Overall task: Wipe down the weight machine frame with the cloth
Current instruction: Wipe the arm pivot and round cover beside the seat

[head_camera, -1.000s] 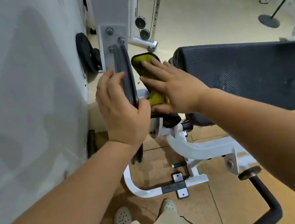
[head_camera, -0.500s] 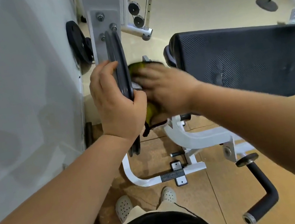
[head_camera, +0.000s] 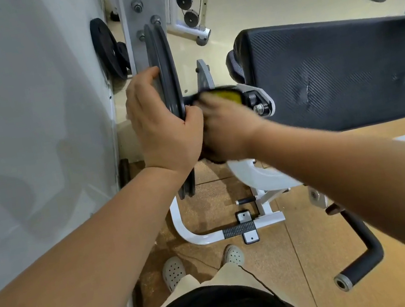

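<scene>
Head view: left hand (head_camera: 164, 130) grips the rim of the black grooved wheel (head_camera: 167, 83), fingers on its left face, thumb wrapped onto the right face. The wheel stands upright on edge. Right hand (head_camera: 226, 128) is motion-blurred, just right of the wheel and touching the left hand. It sits on the yellow cloth (head_camera: 226, 94); can't tell if the fingers curl round it or lie flat. The cloth lies over the axle between the wheel and the grey bracket (head_camera: 261, 101), its yellow edge showing past the fingers. White machine frame (head_camera: 259, 177) curves below the right forearm. Black pad (head_camera: 338, 70) is right of the bracket.
</scene>
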